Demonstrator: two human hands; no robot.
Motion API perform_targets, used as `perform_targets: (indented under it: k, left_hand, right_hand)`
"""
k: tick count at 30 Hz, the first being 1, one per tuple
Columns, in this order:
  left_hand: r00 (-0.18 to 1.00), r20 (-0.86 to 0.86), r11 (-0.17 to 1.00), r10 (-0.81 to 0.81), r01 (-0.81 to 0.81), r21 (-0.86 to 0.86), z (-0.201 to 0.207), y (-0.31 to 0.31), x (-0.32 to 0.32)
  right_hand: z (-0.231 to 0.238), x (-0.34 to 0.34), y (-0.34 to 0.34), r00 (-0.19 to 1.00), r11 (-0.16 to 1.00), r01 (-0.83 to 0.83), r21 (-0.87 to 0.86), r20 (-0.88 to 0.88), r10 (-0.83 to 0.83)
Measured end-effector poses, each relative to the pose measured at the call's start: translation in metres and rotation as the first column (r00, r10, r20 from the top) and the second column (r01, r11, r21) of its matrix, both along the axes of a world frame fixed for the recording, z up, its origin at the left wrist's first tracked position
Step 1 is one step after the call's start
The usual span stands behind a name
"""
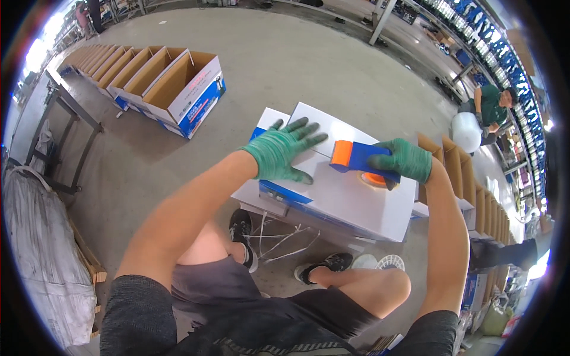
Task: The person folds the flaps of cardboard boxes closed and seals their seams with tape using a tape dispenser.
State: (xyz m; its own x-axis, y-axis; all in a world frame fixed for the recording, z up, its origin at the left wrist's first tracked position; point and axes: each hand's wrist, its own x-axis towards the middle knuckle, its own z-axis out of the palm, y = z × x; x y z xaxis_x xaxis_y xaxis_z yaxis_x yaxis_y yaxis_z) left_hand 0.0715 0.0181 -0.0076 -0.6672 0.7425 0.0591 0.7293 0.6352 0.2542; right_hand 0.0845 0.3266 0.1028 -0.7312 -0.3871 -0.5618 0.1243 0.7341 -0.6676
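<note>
A closed white cardboard box (362, 204) with blue side panels lies in front of my knees, stacked on another white and blue box. My left hand (282, 148), in a green glove, presses flat on the box top with fingers spread. My right hand (404, 160), also gloved in green, grips a blue and orange tape dispenser (356, 159) that rests on the box top along its middle seam. An orange tape roll shows under the right hand.
A row of open white and blue cartons (160, 80) stands on the concrete floor at upper left. More open brown cartons (469, 184) line the right. A person in a green shirt (490, 107) bends over a white bag. Loose white straps (279, 237) lie by my shoes.
</note>
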Motion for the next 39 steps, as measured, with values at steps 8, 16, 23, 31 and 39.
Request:
perform_targets:
  k: [8, 16, 23, 31, 39]
  left_hand:
    - [0.998, -0.049, 0.992, -0.026, 0.020, -0.125, 0.008, 0.009, 0.004]
    - [0.995, -0.054, 0.957, -0.085, 0.066, -0.283, 0.024, 0.025, 0.004]
    - [0.975, -0.124, 0.920, -0.184, 0.126, -0.372, 0.025, 0.077, 0.016]
    - [0.829, -0.169, 0.846, -0.533, 0.528, -0.075, 0.002, 0.269, 0.034]
    - [0.883, -0.014, 0.847, -0.470, 0.446, -0.288, 0.016, 0.318, 0.047]
  right_hand:
    - [0.064, 0.070, 0.150, 0.985, 0.759, 0.165, 0.630, -0.139, -0.098]
    - [0.007, 0.079, 0.204, 0.985, 0.571, 0.130, 0.810, -0.038, -0.170]
    - [-0.017, 0.058, 0.155, 0.999, 0.672, 0.007, 0.740, 0.023, -0.036]
    - [-0.082, 0.099, 0.142, 0.945, 0.610, -0.302, 0.732, 0.149, 0.290]
    - [-0.283, 0.286, 0.230, 0.585, 0.358, 0.810, 0.464, -0.681, -0.440]
